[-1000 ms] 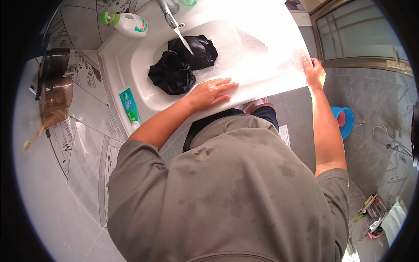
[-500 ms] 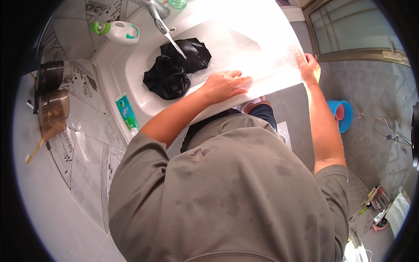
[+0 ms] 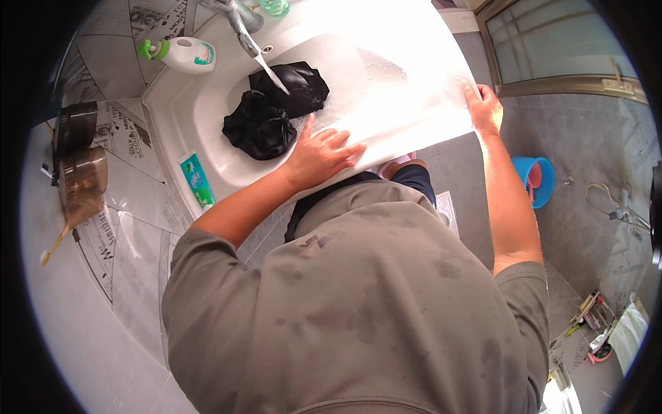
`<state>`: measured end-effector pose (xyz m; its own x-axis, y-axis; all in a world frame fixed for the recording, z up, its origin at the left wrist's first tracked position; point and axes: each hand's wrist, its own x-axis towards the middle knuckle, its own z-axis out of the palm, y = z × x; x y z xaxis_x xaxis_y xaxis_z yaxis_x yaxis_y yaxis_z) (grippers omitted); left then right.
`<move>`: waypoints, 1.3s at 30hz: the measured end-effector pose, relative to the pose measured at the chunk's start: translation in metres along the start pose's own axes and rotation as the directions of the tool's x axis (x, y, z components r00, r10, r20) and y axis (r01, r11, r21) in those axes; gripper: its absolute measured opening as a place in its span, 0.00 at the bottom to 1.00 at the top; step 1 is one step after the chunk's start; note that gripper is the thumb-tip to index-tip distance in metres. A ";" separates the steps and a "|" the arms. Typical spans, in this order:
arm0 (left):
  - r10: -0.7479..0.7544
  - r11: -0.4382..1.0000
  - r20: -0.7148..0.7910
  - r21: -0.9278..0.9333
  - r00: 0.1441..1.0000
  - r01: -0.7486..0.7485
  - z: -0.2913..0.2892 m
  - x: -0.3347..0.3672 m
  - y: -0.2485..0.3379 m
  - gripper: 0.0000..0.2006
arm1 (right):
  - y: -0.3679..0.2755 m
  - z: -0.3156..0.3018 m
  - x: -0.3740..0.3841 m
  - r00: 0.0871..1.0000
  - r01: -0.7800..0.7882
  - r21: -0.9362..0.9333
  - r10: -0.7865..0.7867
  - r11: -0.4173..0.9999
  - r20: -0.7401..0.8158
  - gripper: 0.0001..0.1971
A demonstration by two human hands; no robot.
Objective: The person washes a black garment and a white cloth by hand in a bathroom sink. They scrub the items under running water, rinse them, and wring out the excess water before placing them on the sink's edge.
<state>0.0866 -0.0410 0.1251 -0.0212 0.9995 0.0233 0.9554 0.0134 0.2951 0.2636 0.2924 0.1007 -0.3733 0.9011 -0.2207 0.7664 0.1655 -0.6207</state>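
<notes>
L hand (image 3: 321, 153) slid nearer black cloth (image 3: 276, 110), fingers flat, empty; R hand (image 3: 485, 107) unchanged, grips sink (image 3: 414, 103) rim.

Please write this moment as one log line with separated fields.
left hand: flat on white sink rim, beside wet black cloth | right hand: grips sink edge | metal tap: running
</notes>
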 end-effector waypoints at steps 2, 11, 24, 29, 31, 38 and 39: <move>-0.013 1.000 0.000 0.001 1.000 0.013 -0.001 -0.003 0.002 0.21 | 0.000 0.000 0.000 1.000 0.017 0.008 -0.017 1.000 -0.010 0.24; -0.086 0.996 -0.005 -0.008 0.996 0.086 0.017 0.070 0.031 0.18 | -0.005 -0.003 -0.003 0.999 0.029 0.013 -0.028 1.000 -0.016 0.24; -0.192 0.910 0.068 -0.362 0.979 0.203 0.000 -0.044 -0.019 0.19 | 0.004 0.001 0.001 1.000 0.011 0.016 -0.011 1.000 -0.012 0.23; -0.183 0.875 0.155 -0.425 0.971 0.233 0.011 -0.022 -0.022 0.23 | 0.002 0.001 0.003 0.999 0.038 -0.010 -0.038 0.999 -0.022 0.24; -0.195 0.882 0.144 -0.406 0.970 0.237 0.029 -0.003 -0.021 0.26 | 0.004 0.002 0.003 0.998 0.062 -0.017 -0.062 0.998 -0.029 0.24; -0.423 0.884 -0.285 0.077 0.860 0.461 0.013 -0.017 -0.074 0.29 | 0.000 -0.002 -0.006 0.993 0.098 -0.029 -0.099 0.995 -0.060 0.21; -0.542 0.810 -0.355 0.022 0.762 0.586 0.015 -0.027 -0.092 0.31 | -0.002 -0.001 -0.004 0.993 0.099 0.008 -0.099 0.995 -0.059 0.21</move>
<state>0.0033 -0.0684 0.0831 -0.6385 0.7440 0.1969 0.7677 0.5975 0.2317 0.2642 0.2886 0.1040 -0.4157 0.9023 -0.1139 0.7214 0.2509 -0.6454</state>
